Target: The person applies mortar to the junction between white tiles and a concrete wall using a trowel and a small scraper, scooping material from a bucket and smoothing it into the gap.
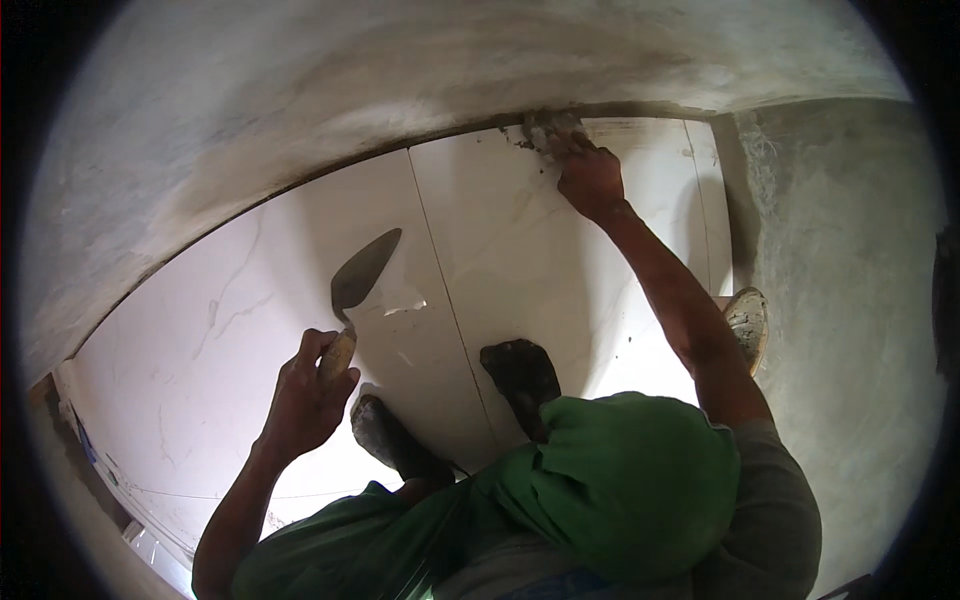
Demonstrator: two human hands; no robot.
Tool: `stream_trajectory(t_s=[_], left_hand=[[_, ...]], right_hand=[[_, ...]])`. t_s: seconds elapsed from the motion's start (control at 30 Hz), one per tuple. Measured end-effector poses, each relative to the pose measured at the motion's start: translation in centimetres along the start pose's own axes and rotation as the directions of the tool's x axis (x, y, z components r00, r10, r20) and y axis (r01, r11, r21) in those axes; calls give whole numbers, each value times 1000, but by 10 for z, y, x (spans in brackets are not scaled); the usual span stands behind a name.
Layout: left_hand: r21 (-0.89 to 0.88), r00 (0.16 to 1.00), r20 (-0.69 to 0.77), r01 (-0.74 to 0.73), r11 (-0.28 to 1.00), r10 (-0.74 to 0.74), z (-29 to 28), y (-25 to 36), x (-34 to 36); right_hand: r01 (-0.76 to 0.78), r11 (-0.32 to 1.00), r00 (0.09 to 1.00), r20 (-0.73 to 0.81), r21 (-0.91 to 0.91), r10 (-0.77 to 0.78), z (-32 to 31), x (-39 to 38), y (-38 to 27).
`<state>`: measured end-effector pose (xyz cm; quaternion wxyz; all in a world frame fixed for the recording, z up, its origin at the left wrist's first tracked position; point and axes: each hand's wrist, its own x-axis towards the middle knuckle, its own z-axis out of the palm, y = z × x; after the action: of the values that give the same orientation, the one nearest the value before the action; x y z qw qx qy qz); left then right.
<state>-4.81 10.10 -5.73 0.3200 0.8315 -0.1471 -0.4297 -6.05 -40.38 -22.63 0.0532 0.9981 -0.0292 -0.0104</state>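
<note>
Gripping: trowel (358,278) held by wooden handle (341,352) in left hand (308,395), fingers curled, left of tile joint (444,270) | grey lump (545,130) touched by right hand (592,182), right of joint, finger spread unclear | blade (368,266) leaf-shaped, grey.

Pointed, wooden-handled grey trowel (362,275) aslant over white tiles (510,225)
</note>
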Motion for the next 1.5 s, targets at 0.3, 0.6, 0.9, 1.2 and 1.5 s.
stream_trajectory(t_s=[0.3,0.6,0.9,1.2,1.5], left_hand=[[-72,997,-52,-61,995,57,-8,18,-8],[17,993,-36,-108,994,108,-5,-12,-17],[-737,970,240,209,643,-41,-3,28,19],[-928,935,267,183,325,235,11,93,85],[-907,925,304,208,365,228,34,112,108]], right_hand=[[142,989,988,63,-46,-139,-34,-20,8],[-191,947,982,52,258,184,-83,0,0],[-267,351,943,169,897,285,-106,-43,-103],[209,716,856,-479,666,196,-66,-60,-130],[233,805,869,-489,546,80,-41,-73,-73]])
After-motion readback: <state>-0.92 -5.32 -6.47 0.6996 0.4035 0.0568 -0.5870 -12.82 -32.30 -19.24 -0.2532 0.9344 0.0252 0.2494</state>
